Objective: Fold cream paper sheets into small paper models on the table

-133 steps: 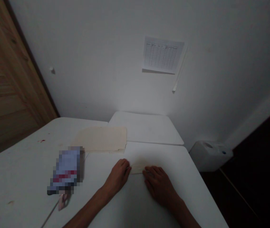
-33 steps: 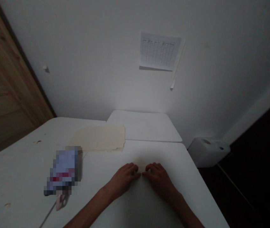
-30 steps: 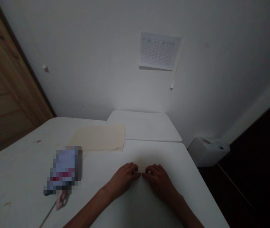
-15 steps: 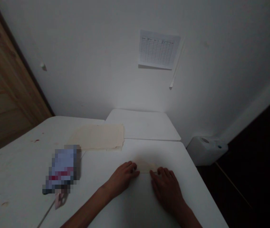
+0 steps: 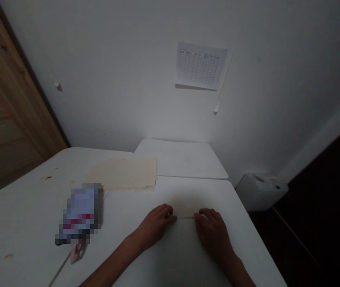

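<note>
Between my hands a small, thin, pale cream sheet (image 5: 184,211) lies on the white table, its near edge running from one thumb to the other. My left hand (image 5: 158,219) pinches its left end, thumb and fingers curled together. At the right end, my right hand (image 5: 213,227) has thumb and forefinger closed on the corner. A stack of larger cream sheets (image 5: 125,173) rests farther off to the left. Whether the small sheet is folded, I cannot make out in the dim light.
On the left of the white table (image 5: 23,199) lies a blurred blue item with a red band (image 5: 80,213), a pinkish strap (image 5: 76,252) at its end. A printed chart (image 5: 200,65) hangs on the wall. A white container (image 5: 259,191) stands right of the table.
My right hand has shifted slightly right along the small sheet's near edge, and its thumb and forefinger now close at the corner. My left hand keeps its place. The view has tilted slightly.
</note>
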Motion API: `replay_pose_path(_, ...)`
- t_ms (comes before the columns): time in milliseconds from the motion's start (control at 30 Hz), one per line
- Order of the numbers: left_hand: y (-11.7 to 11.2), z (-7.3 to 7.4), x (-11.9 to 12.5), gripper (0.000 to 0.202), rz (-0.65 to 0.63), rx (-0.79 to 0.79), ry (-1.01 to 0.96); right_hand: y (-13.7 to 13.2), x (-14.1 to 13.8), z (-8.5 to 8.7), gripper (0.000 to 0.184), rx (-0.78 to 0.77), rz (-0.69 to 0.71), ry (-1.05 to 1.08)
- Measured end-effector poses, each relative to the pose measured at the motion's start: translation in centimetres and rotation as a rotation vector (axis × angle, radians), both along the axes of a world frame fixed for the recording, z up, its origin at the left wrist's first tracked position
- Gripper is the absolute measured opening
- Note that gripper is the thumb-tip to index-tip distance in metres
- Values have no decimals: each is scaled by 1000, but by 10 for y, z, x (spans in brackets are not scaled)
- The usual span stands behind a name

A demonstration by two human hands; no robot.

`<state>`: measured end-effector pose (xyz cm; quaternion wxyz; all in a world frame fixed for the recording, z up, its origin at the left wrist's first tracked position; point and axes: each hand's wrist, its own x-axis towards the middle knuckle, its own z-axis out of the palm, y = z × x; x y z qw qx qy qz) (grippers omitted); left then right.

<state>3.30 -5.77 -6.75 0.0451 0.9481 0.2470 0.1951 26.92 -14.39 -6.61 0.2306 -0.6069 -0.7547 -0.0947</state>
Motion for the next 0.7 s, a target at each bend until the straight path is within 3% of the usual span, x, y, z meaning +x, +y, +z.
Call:
replay_pose_path(267, 1, 1, 5, 25, 12, -21, 3, 20, -25, 14, 27, -117, 239, 50)
replay_pose_path(700, 0, 12, -37, 20, 168, -227, -302, 18, -26, 8, 23, -107, 227, 69)
